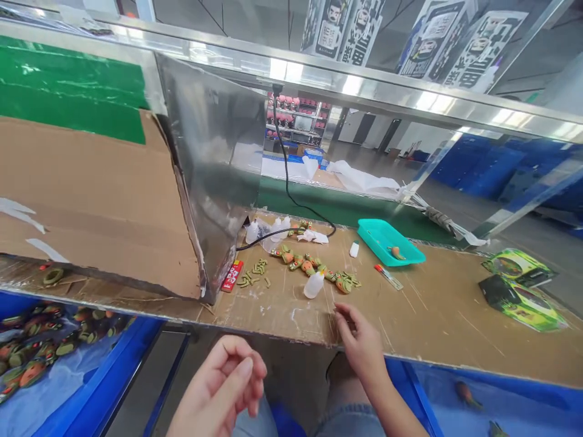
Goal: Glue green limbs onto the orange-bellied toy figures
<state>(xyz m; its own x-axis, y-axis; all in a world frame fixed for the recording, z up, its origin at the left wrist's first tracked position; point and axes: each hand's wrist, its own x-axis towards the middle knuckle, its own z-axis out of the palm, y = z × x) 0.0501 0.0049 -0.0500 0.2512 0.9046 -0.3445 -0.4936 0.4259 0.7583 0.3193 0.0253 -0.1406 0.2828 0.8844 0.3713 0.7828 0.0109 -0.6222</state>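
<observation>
My left hand [223,385] hovers in front of the table's near edge, palm turned inward. Its fingers are loosely curled with the thumb in front of them, and nothing shows in it. At the table edge, my right hand [362,343] has thumb and index finger close together; whatever may be between them is too small to tell. Nearest to it stands a white squeeze bottle [314,284] with a yellowish tip. Behind the bottle lies a row of green and orange figure pieces [307,266]. Small olive-green curved parts [248,279] lie in a loose pile to the left.
A turquoise tray [378,246] holds one orange piece. Near it are a white small bottle [354,248] and a thin packet [388,277]. A red box [232,275] lies by the metal panel. Green printed boxes [523,297] sit right. A blue bin [113,364] with pieces stands lower left.
</observation>
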